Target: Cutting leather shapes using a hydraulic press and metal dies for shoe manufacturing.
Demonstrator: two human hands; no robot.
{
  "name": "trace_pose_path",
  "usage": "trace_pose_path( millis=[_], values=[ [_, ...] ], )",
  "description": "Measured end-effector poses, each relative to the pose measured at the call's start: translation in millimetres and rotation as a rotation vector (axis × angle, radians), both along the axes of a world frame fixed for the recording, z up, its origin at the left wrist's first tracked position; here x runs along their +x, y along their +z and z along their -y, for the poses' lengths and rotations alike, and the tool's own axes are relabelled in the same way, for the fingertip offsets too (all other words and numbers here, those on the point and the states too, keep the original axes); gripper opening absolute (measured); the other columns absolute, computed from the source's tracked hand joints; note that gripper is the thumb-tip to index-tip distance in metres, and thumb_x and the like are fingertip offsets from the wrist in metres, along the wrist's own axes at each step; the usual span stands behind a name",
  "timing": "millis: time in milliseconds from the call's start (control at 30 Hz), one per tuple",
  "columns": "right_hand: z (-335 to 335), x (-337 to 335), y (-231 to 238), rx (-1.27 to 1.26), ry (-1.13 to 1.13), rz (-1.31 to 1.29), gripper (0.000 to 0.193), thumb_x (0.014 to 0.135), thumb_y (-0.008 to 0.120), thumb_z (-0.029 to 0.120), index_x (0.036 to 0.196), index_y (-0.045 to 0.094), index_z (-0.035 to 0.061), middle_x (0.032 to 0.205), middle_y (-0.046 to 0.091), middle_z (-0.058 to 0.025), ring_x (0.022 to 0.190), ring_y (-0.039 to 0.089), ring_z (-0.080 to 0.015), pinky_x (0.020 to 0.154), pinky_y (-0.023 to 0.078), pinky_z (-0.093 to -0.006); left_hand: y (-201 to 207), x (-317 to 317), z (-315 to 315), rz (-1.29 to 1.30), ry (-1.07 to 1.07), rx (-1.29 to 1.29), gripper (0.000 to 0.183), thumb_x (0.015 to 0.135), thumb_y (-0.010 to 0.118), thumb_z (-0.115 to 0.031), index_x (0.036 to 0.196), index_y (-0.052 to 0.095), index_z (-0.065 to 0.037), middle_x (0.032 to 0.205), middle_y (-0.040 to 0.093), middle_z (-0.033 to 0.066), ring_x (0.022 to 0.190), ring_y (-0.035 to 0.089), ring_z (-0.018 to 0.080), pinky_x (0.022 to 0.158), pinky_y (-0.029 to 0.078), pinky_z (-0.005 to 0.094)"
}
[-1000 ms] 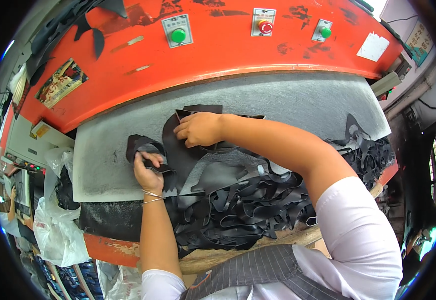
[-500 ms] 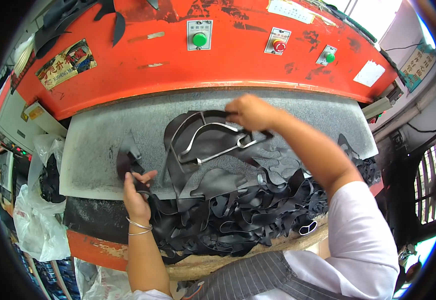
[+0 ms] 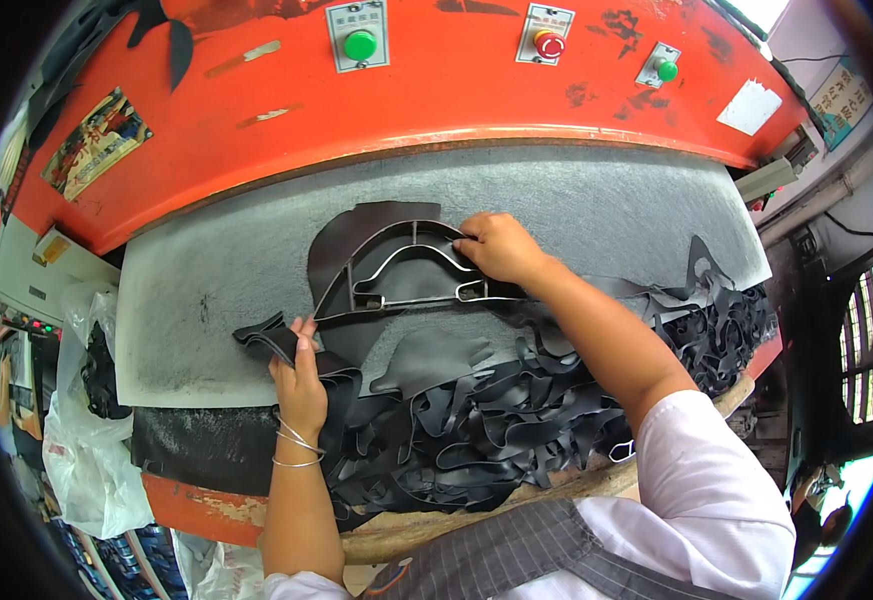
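My right hand (image 3: 501, 247) is closed on the upper right edge of a curved steel cutting die (image 3: 411, 299), its fingers over the metal band. The die has an arched outline with an inner curved band and short cross braces. Under it lies a piece of black leather (image 3: 331, 245), showing beyond the arch at the upper left. At the die's left tip, my left hand (image 3: 299, 385) is closed around a folded black leather strip (image 3: 264, 340); its palm side is partly hidden. A loose flat leather piece (image 3: 431, 360) lies just below the die.
A heap of black leather offcuts (image 3: 496, 430) covers the near edge of the grey cutting board (image 3: 196, 270). Behind the board stands the red press beam (image 3: 436, 100) with green buttons (image 3: 360, 45) and a red knob (image 3: 549, 45). Plastic bags (image 3: 101, 460) hang at left.
The die has turned so its straight lower bar lies nearly level. My left hand has moved up and right, bringing the leather strip to the die's left tip. My right hand stays on the die.
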State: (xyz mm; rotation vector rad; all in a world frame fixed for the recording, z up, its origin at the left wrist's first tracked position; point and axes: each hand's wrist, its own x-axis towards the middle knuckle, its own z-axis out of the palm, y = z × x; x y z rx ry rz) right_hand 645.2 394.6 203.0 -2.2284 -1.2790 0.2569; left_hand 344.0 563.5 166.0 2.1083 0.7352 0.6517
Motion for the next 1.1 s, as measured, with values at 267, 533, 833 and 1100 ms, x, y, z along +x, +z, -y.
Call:
trace_pose_path(
  millis=[267,533,833,1100],
  values=[
    [-33.8,9.1,11.3,-0.014,0.083,0.101,0.021,0.084,0.063,0.024,0.085,0.068,0.0035,0.089,0.067,-0.0191,0.088,0.063,-0.0399,0.08,0.05,-0.0481,7.2,-13.5,6.1,0.33,-0.058,-0.348,0.03,0.102,0.037,-0.019,0.094,0.054,0.005,0.118,0.06,0.029,0.12,0.054,0.0319,0.103,0.038,0.0426],
    [-64.9,32.1,7.8,-0.015,0.315,0.019,0.023,0.082,0.066,0.025,0.092,0.071,0.0048,0.09,0.067,-0.0177,0.087,0.064,-0.0378,0.079,0.05,-0.0447,19.0,-14.9,5.1,0.234,-0.151,-0.247,0.027,0.098,0.04,-0.013,0.087,0.057,0.005,0.096,0.069,0.023,0.11,0.062,0.0347,0.1,0.042,0.0436],
    [-121.6,30.8,15.2,-0.073,0.456,0.135,0.023,0.083,0.067,0.027,0.098,0.072,0.0101,0.097,0.069,-0.0123,0.091,0.065,-0.0346,0.079,0.051,-0.0425,28.3,-21.5,12.1,0.147,-0.113,-0.421,0.031,0.093,0.048,-0.015,0.101,0.062,0.011,0.097,0.071,0.0217,0.109,0.062,0.0346,0.096,0.044,0.0429],
    [-122.5,33.3,11.2,-0.085,0.375,-0.021,0.029,0.085,0.067,0.032,0.103,0.072,0.0097,0.102,0.07,-0.0118,0.094,0.066,-0.0301,0.083,0.051,-0.0386,52.8,-37.0,-4.7,-0.205,-0.385,-0.254,0.034,0.087,0.054,-0.016,0.115,0.063,0.001,0.129,0.058,0.0215,0.126,0.046,0.0395,0.109,0.029,0.0461]
  ],
)
